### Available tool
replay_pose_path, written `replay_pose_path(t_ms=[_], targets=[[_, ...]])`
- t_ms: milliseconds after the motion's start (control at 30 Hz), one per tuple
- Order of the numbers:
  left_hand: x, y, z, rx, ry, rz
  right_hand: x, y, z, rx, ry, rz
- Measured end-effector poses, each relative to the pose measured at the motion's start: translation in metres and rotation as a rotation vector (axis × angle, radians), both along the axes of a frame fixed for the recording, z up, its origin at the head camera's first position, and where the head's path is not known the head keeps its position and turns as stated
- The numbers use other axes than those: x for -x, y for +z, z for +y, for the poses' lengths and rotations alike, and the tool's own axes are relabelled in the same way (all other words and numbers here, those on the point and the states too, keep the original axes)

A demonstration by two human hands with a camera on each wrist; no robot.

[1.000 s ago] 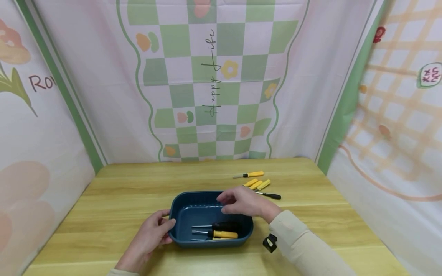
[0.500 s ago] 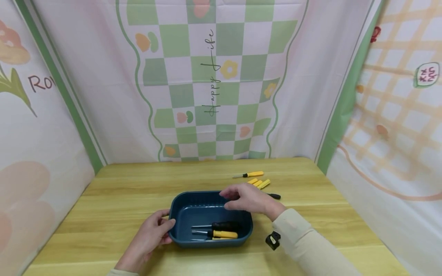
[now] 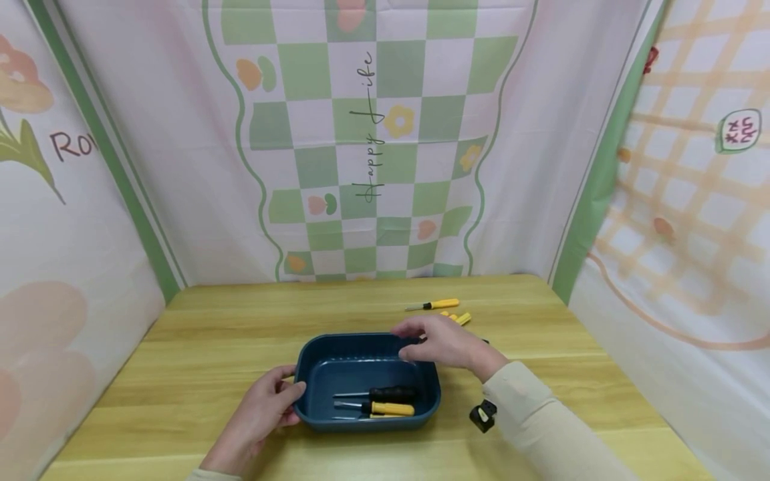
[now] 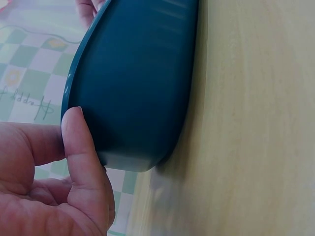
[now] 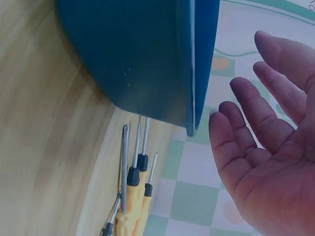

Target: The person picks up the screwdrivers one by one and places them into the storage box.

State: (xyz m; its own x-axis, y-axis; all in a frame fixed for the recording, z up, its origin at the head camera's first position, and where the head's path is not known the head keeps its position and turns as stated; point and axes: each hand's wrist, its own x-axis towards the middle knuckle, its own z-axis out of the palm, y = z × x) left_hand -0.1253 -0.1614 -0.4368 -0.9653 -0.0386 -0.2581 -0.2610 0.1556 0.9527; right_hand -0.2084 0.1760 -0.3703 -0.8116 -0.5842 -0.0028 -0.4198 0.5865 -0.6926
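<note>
A dark blue plastic bin (image 3: 355, 375) sits on the table near its front. My left hand (image 3: 265, 406) grips the bin's left end, the thumb (image 4: 78, 132) over the rim in the left wrist view. Over the bin's far right corner hovers my right hand (image 3: 442, 342), holding nothing; its fingers (image 5: 256, 118) are loosely bent. Inside the bin lie a black-handled screwdriver (image 3: 392, 395) and a yellow-handled screwdriver (image 3: 392, 409). Another yellow one is partly hidden beneath. Several yellow-handled screwdrivers (image 5: 132, 196) lie on the table beyond the bin, partly covered by my right hand in the head view.
A lone yellow screwdriver (image 3: 444, 304) lies farther back on the wooden table (image 3: 240, 321). Printed curtains (image 3: 204, 167) enclose the table at the back and both sides. A black device (image 3: 483, 415) is at the right sleeve.
My right hand has drifted rightward over the bin's far corner, covering more of the screwdrivers behind it. My left hand and the bin stay put.
</note>
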Motion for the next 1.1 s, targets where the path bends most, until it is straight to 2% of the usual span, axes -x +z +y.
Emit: replay_pose_path(t_ms=[367, 567, 733, 1100], targets=[[0.0, -0.002, 0.0, 0.006, 0.005, 0.005, 0.0, 0.001, 0.015, 0.001, -0.025, 0.04], [0.0, -0.003, -0.001, 0.002, 0.006, 0.005, 0.0, 0.001, 0.022, 0.02, -0.075, 0.028], [-0.002, 0.001, -0.001, 0.0, 0.004, 0.001, 0.001, 0.001, 0.027, 0.011, -0.122, 0.039], [-0.005, 0.004, 0.001, 0.006, 0.0, 0.002, 0.006, -0.003, 0.043, -0.037, -0.157, 0.083]])
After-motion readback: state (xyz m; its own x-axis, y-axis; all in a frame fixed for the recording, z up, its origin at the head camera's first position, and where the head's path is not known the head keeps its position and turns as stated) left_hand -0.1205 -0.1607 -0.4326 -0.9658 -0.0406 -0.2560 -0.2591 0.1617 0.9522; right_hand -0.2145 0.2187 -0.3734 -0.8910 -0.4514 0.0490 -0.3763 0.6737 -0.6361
